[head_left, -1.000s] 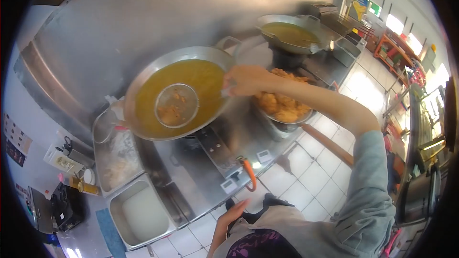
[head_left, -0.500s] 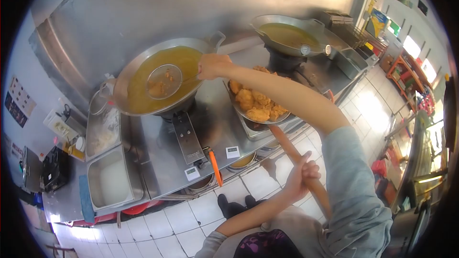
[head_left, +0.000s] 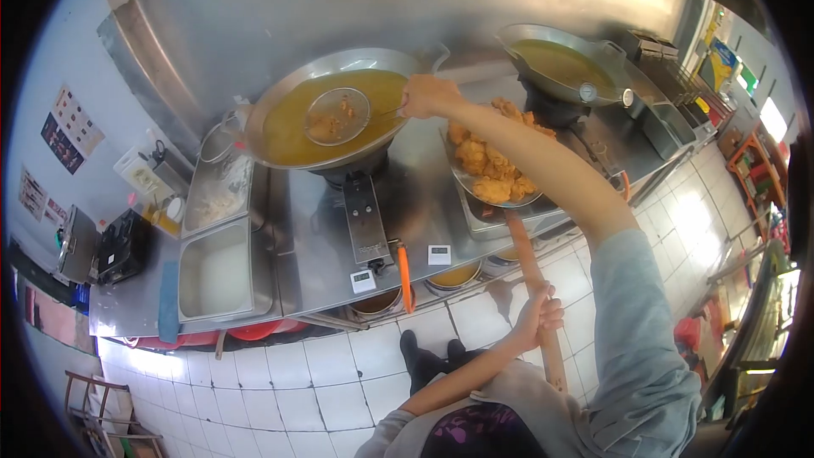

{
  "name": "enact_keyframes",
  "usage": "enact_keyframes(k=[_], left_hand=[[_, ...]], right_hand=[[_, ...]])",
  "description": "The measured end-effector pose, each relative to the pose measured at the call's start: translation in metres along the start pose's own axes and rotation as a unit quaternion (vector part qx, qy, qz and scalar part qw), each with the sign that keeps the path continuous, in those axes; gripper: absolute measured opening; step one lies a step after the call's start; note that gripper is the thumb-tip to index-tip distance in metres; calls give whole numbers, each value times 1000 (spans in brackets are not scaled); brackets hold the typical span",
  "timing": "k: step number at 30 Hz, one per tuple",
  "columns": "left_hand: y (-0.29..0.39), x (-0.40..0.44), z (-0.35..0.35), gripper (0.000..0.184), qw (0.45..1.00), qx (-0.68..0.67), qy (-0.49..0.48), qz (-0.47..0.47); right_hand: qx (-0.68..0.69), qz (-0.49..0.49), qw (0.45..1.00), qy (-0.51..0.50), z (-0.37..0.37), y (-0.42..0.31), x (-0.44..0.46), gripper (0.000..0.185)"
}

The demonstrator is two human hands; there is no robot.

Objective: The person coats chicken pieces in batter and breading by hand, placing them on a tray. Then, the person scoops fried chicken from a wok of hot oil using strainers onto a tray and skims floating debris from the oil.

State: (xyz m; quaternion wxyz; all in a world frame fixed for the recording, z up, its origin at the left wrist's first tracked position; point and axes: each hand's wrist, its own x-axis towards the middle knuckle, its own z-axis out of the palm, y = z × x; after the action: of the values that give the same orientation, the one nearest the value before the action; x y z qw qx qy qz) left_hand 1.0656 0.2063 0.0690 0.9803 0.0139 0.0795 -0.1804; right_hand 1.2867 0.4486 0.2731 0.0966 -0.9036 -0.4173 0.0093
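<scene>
My right hand (head_left: 431, 97) is closed on the thin handle of a round mesh skimmer (head_left: 326, 105). The skimmer hovers at the oil in the near wok (head_left: 263, 123), with small brown fried bits in its mesh. Lower down, my left hand (head_left: 536, 315) grips a long wooden handle (head_left: 527, 259). That handle runs up to a wide shallow strainer (head_left: 462, 176) heaped with golden fried chicken pieces (head_left: 490, 161). The strainer sits at the counter's front edge over a metal tray (head_left: 479, 220); my right forearm passes above and hides part of the chicken.
A second wok (head_left: 560, 64) of oil with a dial thermometer (head_left: 588, 92) stands to the right. At left are a pan of whitish liquid (head_left: 216, 276) and a floury tray (head_left: 212, 195). Two small timers lie near the counter edge, by an orange-handled burner lever (head_left: 405, 280).
The view has swung left, so the whole scene sits further right. Both hands keep their grips, and the skimmer stays over the near wok's oil.
</scene>
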Motion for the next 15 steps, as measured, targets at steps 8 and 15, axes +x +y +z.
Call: enact_keyframes(k=[8,15], left_hand=[[2,1,-3,25,1000,18,-2,-9],[0,4,-13,26,999,32,-1,-12]], right_hand=[[15,24,999,27,1,3,2,22],[5,27,999,30,2,6,-1,23]])
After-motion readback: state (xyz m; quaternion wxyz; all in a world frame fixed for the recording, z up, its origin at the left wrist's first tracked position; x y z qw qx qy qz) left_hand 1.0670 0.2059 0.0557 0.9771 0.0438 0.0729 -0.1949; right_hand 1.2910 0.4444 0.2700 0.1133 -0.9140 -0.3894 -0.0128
